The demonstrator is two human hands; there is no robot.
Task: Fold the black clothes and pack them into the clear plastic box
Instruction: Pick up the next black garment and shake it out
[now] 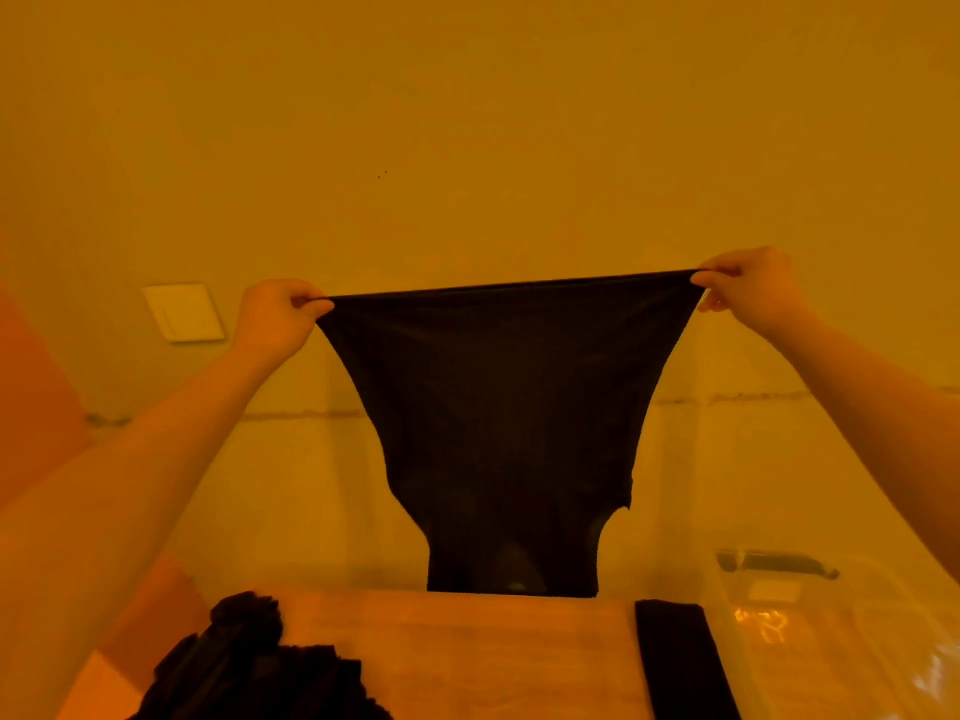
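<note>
Fingers of left hand (pixel 275 317) and right hand (pixel 748 283) pinch black garment (pixel 498 407); no writing legible

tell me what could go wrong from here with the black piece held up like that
The black garment hangs from pinches at its top corners by the left hand and right hand; a slip on one side could drop it onto the unfolded pile. Its lower end reaches the table edge and may snag or bunch there. The clear plastic box sits off right, so a folded piece could loosen while carried.
</note>
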